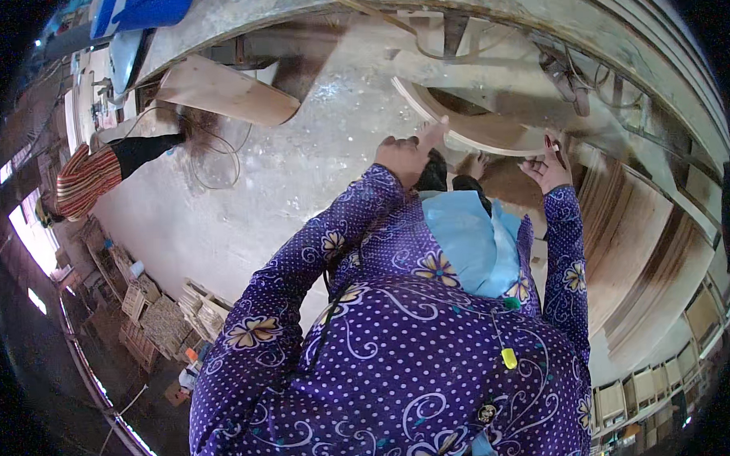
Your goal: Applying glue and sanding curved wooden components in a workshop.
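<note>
Pale wood: the curved panel (pixel 494 133) sits just ahead of the body, left hand (pixel 405 158) at the near edge, right hand (pixel 548 172) by its right end. Wide spacing likely steadies the long rim against tipping; left fingertips meet the edge, but can't tell if either hand truly pinches. Streaked boards (pixel 622 235) lie to the right, probably parked within reach.

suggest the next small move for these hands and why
Perhaps shift the left hand along the pale edge of the curved wooden board toward its far end: the right hand is at the near end, while a stretch of edge runs on past the left.
</note>
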`<control>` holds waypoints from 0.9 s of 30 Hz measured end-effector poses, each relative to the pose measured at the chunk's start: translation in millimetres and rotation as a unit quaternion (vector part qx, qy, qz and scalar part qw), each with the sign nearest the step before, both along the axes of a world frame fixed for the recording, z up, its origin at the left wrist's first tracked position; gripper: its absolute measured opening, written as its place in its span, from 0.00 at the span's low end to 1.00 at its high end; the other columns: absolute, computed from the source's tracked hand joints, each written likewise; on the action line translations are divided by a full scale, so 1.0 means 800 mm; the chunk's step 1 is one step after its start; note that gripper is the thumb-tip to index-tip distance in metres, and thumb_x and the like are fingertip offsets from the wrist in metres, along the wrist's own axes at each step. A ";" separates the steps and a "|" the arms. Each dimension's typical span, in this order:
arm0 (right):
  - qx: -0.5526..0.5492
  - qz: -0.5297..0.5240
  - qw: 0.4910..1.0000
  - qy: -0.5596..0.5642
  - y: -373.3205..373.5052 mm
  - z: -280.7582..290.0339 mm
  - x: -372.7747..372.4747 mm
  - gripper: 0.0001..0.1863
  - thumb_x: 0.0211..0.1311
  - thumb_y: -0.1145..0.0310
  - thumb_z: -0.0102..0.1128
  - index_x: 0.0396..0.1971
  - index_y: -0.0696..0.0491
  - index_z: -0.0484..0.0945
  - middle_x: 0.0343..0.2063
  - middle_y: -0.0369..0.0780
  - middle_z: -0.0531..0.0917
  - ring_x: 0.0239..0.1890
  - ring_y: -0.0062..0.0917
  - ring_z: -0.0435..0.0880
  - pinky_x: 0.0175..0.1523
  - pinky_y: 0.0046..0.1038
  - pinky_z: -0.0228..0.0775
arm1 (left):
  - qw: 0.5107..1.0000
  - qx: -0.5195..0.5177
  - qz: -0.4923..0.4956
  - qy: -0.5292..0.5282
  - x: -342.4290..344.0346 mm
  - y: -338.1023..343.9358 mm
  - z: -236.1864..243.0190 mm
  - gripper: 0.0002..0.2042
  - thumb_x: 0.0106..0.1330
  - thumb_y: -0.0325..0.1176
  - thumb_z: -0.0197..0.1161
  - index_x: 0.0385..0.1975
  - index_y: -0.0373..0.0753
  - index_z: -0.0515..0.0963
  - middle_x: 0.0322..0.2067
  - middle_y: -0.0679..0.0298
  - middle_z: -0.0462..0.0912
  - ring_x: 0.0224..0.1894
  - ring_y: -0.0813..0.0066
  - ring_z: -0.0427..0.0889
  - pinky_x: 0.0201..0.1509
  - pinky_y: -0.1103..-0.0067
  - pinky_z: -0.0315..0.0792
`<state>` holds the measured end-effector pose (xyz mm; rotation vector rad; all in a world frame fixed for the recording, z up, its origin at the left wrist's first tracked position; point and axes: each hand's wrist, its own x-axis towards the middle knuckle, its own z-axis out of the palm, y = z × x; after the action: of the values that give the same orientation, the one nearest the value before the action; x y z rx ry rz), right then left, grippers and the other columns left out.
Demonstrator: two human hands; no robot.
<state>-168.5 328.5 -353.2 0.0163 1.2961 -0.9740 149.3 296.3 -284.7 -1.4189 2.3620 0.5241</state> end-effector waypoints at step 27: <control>0.117 0.028 0.979 0.164 -0.007 -0.009 0.002 0.31 0.56 0.51 0.53 0.55 0.41 0.51 0.26 0.47 0.74 0.24 0.38 0.79 0.27 0.34 0.74 | 0.919 -0.317 -0.033 0.230 -0.109 -0.479 0.298 0.09 0.52 0.32 0.60 0.26 0.32 0.77 0.19 0.60 0.76 0.24 0.72 0.76 0.30 0.76 0.73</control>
<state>-166.5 322.8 -360.6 0.0011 1.7017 -0.7927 61.7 -86.6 -46.5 -1.5846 3.1454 0.0541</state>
